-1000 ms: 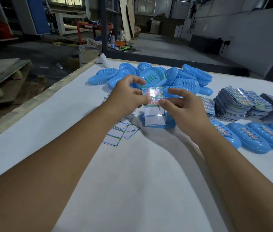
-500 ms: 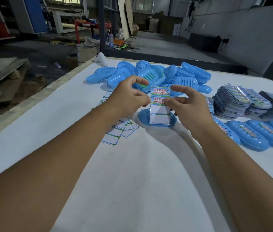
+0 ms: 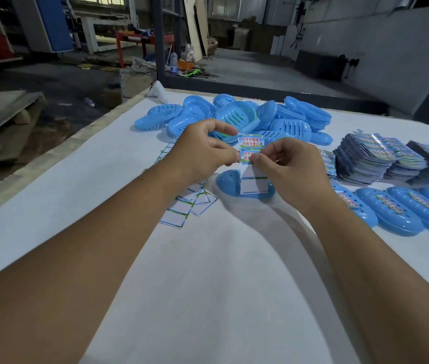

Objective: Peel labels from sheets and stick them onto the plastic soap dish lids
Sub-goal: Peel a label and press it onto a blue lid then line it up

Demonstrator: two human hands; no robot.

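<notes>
Label sheet (image 3: 251, 158) upright above a blue lid (image 3: 228, 179) at 12 o'clock, pinched by my left hand (image 3: 203, 151) and right hand (image 3: 289, 164). Top label, red print: "洗手护健康 你我共参与". Lower two slots blank.

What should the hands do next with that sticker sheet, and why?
Probably peel the second label free with the right hand. Both hands hold the label sheet upright: the left hand pinches its left edge, and the right fingers pinch at the second label. The sheet's lower slots look already blank, and an unlabelled blue soap dish lid lies just beneath.
</notes>
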